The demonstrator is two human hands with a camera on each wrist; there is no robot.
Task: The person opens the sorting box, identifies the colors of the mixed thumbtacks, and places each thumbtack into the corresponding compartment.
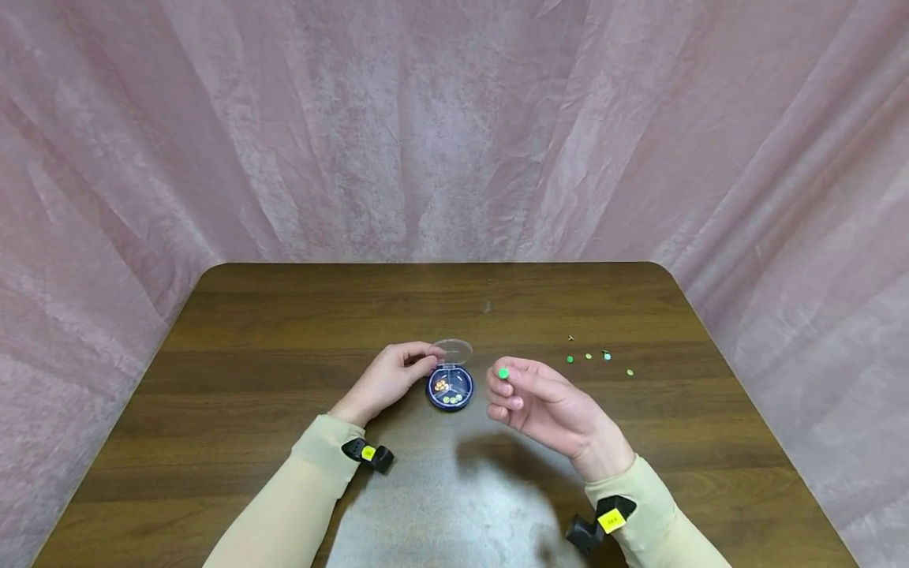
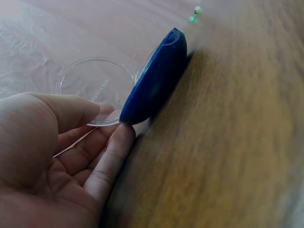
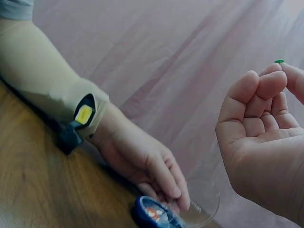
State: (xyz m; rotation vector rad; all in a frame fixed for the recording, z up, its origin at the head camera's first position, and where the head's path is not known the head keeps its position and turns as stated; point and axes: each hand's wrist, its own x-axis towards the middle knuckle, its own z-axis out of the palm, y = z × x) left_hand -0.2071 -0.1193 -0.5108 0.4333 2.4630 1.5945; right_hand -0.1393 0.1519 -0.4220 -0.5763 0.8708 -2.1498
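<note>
In the head view my left hand (image 1: 394, 377) is at a round blue case (image 1: 450, 406) on the table, thumb and fingers pinching the edge of its raised clear lid (image 2: 97, 71). Dividers split the case into three compartments. Orange thumbtacks (image 1: 441, 386) lie in the left one and several pale yellow-green thumbtacks (image 1: 452, 400) in the front one. To the right of the case, above the table, my right hand (image 1: 550, 402) pinches a green thumbtack (image 1: 503, 373) between thumb and fingertip. Its flat head shows in the head view; the right wrist view catches it edge-on.
Loose thumbtacks are scattered on the right of the wooden table (image 1: 284, 315), among them a green one (image 1: 570, 359), a pale yellow-green one (image 1: 630, 372) and a light blue one (image 1: 607, 356). Pink curtains (image 1: 426, 134) hang behind and at both sides.
</note>
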